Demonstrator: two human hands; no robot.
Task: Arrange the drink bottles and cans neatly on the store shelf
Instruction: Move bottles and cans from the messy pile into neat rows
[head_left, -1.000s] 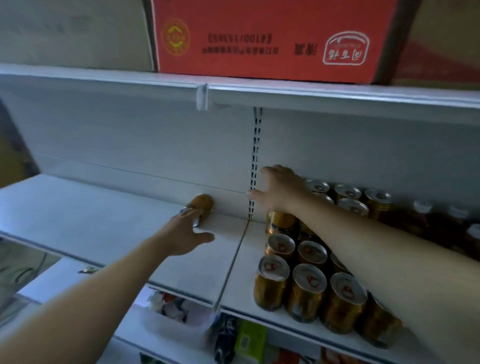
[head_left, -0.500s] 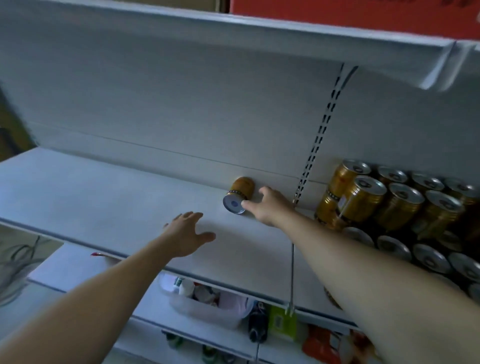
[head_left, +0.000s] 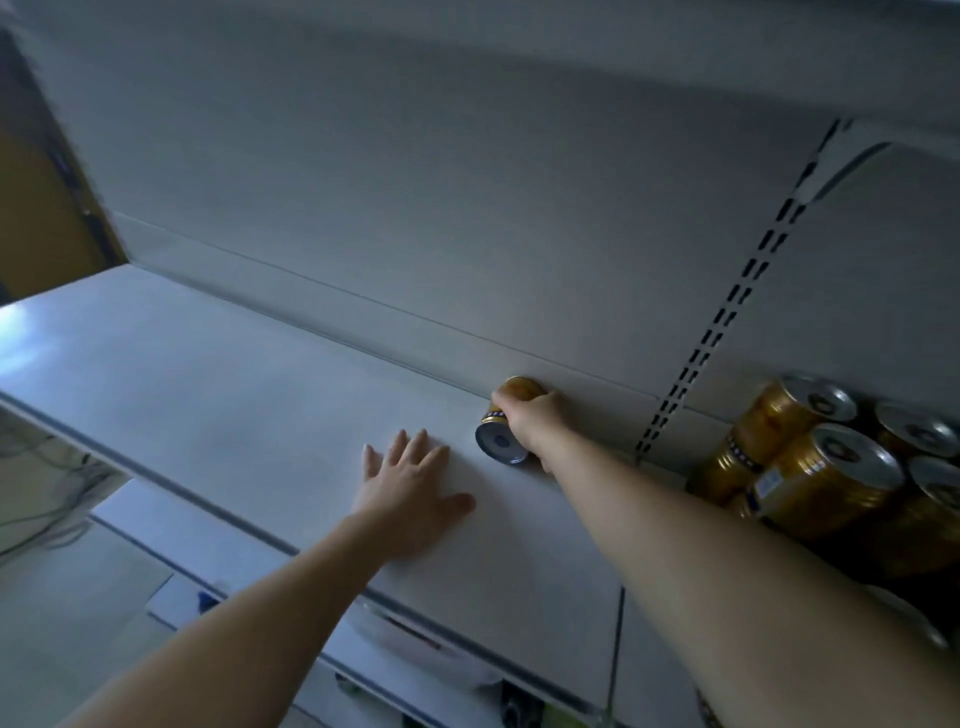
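A gold drink can (head_left: 502, 435) lies on its side at the back of the white shelf (head_left: 208, 374), its silver end facing me. My right hand (head_left: 530, 423) grips this can from the right, fingers curled over its body. My left hand (head_left: 410, 491) rests flat on the shelf, fingers spread, just left of and in front of the can. A group of several gold cans (head_left: 815, 467) stands packed together on the shelf section at the right.
The grey back panel rises behind the shelf, with a slotted upright (head_left: 727, 312) between the two sections. An upper shelf overhangs at the top. Lower shelves (head_left: 156, 519) with goods show below the front edge.
My right hand went from the packed cans leftward to the lying can and now grips it. My left hand let go of that can and settled flat on the shelf.
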